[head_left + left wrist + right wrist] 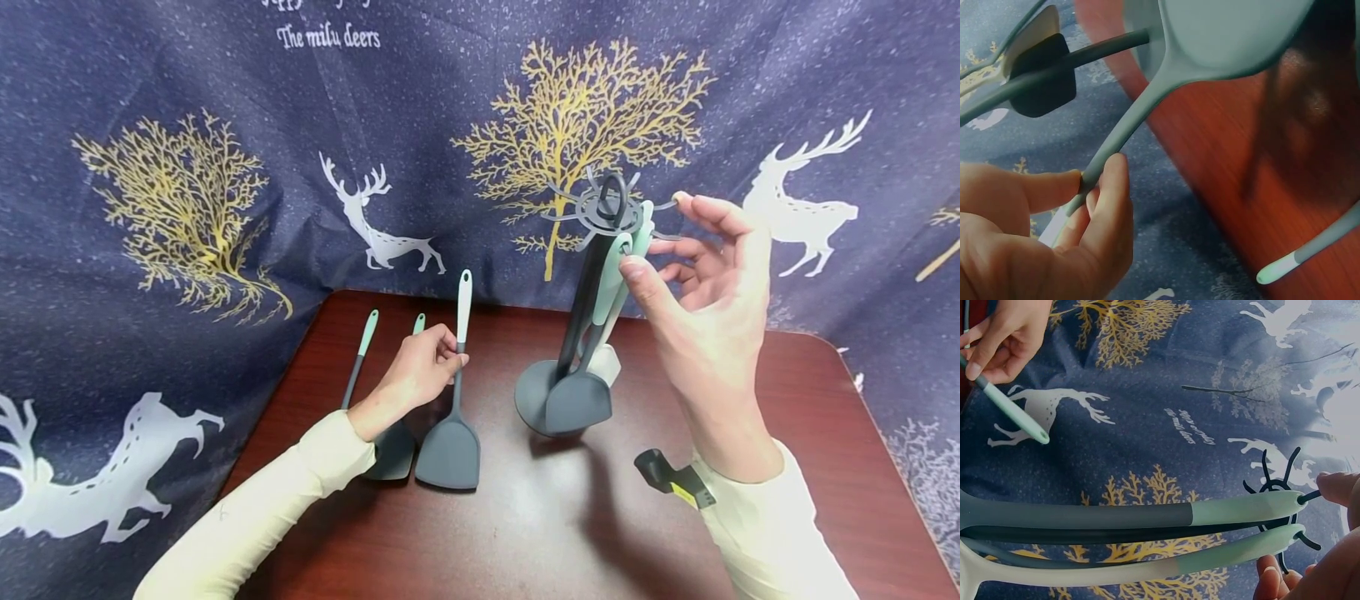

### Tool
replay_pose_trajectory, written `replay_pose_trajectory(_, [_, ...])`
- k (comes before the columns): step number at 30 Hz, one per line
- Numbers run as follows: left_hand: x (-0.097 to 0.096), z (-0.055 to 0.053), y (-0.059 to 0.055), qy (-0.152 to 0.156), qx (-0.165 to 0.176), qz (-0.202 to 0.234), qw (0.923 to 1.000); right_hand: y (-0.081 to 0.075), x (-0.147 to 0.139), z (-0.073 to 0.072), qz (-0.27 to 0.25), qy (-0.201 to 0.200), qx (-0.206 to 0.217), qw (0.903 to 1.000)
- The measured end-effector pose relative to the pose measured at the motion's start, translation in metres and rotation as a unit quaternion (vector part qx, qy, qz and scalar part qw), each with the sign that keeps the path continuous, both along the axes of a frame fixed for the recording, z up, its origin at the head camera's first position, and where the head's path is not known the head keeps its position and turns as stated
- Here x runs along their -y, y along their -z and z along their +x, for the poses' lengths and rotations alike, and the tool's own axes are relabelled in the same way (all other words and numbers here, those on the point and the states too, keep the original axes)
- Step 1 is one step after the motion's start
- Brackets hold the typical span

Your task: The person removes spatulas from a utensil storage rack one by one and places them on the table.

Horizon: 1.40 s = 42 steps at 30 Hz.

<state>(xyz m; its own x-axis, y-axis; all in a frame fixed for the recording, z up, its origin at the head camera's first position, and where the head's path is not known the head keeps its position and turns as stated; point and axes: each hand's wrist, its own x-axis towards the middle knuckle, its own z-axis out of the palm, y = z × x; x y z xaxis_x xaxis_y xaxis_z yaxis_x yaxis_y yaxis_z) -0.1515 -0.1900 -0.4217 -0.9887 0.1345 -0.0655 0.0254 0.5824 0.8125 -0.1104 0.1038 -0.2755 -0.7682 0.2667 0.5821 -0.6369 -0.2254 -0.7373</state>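
Our left grip pinched the spatula, open room between it and the rack. Our right grip, fingers spread, touched the rack toward the table's far edge.

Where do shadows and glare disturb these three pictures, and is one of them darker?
Head view: pale sheen on the tabletop, with a soft shadow below the utensil stand; left wrist view: looks dimmest, with deep shadow on the tabletop at right; right wrist view: glare washes out the printed backdrop at upper right.
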Motion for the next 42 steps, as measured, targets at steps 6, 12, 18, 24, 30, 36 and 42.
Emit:
replay_pose_trajectory(6, [0.002,-0.005,0.006,0.011,0.018,0.003,0.9998,0.000,-0.001,0.000,0.005,0.001,-0.003,1.0000])
replay_pose_trajectory(12, [0.003,-0.010,0.010,0.013,0.040,-0.014,0.9990,0.000,-0.001,0.001,0.006,0.000,-0.002,1.0000])
replay_pose_trajectory(18, [0.003,-0.016,0.016,0.012,0.052,-0.023,0.9983,0.000,0.000,0.001,0.005,-0.001,0.000,1.0000])
replay_pose_trajectory(24, [0.003,-0.020,0.022,0.018,0.067,-0.027,0.9972,0.000,0.000,0.001,0.002,-0.002,0.002,1.0000])
replay_pose_trajectory(30, [0.003,-0.022,0.027,0.016,0.082,-0.045,0.9955,0.001,-0.001,0.000,0.010,0.000,-0.002,0.9999])
replay_pose_trajectory(36, [0.002,-0.023,0.032,0.016,0.096,-0.048,0.9941,0.000,0.000,0.001,0.006,0.001,0.001,1.0000])
replay_pose_trajectory(42, [0.003,-0.026,0.038,0.019,0.103,-0.057,0.9928,0.001,0.000,0.000,0.021,0.016,0.001,0.9997])
